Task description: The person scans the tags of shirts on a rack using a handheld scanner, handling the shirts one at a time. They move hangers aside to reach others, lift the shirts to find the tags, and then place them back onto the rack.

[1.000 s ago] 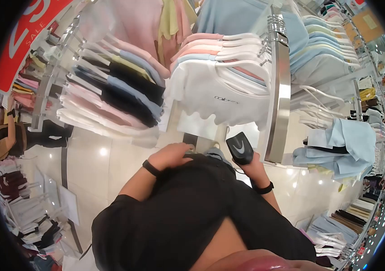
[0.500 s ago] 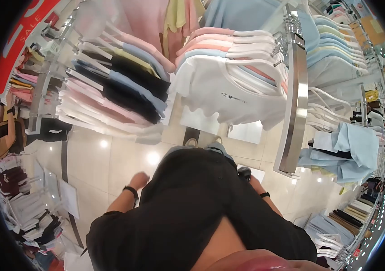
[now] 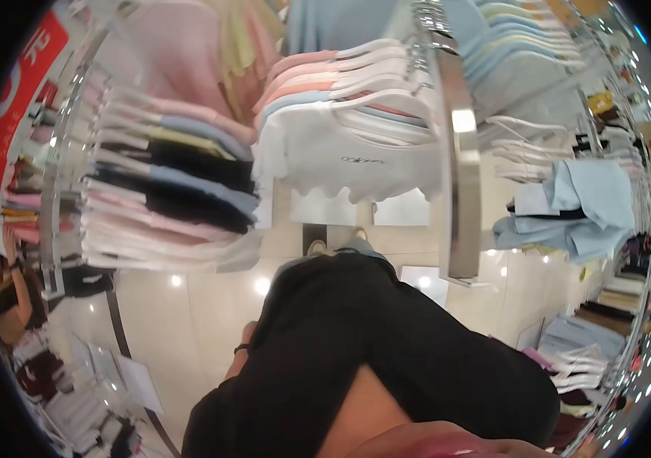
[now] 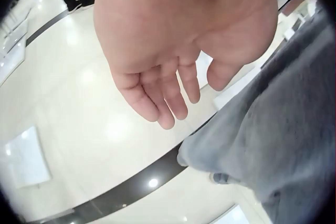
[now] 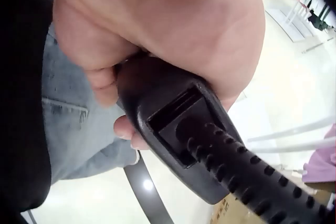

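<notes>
In the left wrist view the left hand (image 4: 178, 40) hangs beside a leg in blue jeans (image 4: 262, 124), its fingers loosely bent, holding nothing. The head view shows only a bit of that hand (image 3: 249, 333) at the left side of the black top (image 3: 340, 305). The right hand (image 5: 163, 29) grips a black handheld device (image 5: 168, 119) in the right wrist view, with a ribbed cable (image 5: 236, 166) coming out of its end. The body hides the right hand in the head view.
Ahead stands a metal rack post (image 3: 463, 168) beside a hanging white shirt (image 3: 348, 149). Dark and pink garments (image 3: 180, 183) hang at the left, light blue ones (image 3: 589, 202) at the right. Another person (image 3: 16, 305) is at the far left. A carton (image 5: 231, 211) lies below the device.
Both hands have dropped from in front of the waist to the sides, and the right hand with the black device has left the head view. The racks have shifted left in the head view.
</notes>
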Demonstrator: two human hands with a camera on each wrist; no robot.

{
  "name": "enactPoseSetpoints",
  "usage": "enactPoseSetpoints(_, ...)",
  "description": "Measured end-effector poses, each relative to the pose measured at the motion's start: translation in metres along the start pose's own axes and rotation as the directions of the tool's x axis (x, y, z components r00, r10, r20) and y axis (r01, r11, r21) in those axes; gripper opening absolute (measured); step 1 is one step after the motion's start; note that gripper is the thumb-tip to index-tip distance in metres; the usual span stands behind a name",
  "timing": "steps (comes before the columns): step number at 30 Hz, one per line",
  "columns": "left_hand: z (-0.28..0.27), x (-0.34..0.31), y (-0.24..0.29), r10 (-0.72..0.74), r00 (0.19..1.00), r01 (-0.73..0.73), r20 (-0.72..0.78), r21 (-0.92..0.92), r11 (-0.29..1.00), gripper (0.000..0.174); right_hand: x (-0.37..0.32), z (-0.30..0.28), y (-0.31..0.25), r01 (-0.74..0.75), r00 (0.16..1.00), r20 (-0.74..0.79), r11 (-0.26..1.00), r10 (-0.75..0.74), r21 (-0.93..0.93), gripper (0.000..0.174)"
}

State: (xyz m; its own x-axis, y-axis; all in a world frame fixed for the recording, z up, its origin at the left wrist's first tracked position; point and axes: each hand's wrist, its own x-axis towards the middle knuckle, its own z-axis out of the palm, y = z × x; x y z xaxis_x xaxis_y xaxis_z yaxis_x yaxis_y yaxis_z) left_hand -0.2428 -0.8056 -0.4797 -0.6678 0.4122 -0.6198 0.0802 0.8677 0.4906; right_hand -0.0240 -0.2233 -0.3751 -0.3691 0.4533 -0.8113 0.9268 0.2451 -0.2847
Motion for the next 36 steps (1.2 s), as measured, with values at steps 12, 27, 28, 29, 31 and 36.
enactPoseSetpoints(12,-0.149,0.047,0.196,0.077,0.995,-0.098,-0.065,-0.441,0.892,0.032,-0.107,-0.111,-0.183,0.656,0.743,-0.092,0.749,-0.663,-0.096,0.057)
enactPoseSetpoints(27,-0.274,0.071,0.449,0.658,0.408,-0.824,-0.633,0.055,0.564,0.027,-0.094,-0.073,-0.251,0.796,0.56,-0.415,0.604,-0.717,0.03,0.038)
enactPoseSetpoints(28,-0.29,0.076,0.465,0.656,0.284,-0.818,-0.699,0.18,0.546,0.032,-0.101,-0.082,-0.251,0.813,0.536,-0.438,0.581,-0.722,0.038,0.037)
enactPoseSetpoints(29,-0.304,0.082,0.48,0.652,0.154,-0.79,-0.743,0.304,0.533,0.039,-0.107,-0.089,-0.251,0.829,0.513,-0.461,0.557,-0.724,0.049,0.036)
enactPoseSetpoints(31,-0.321,0.1,0.497,0.661,0.098,-0.693,-0.744,0.425,0.582,0.044,-0.113,-0.104,-0.249,0.768,0.615,-0.387,0.634,-0.687,0.093,0.042)
enactPoseSetpoints(36,-0.318,0.128,0.503,0.647,0.123,-0.666,-0.752,0.421,0.616,0.04,-0.124,-0.107,-0.258,0.847,0.523,-0.596,0.449,-0.61,0.284,0.024)
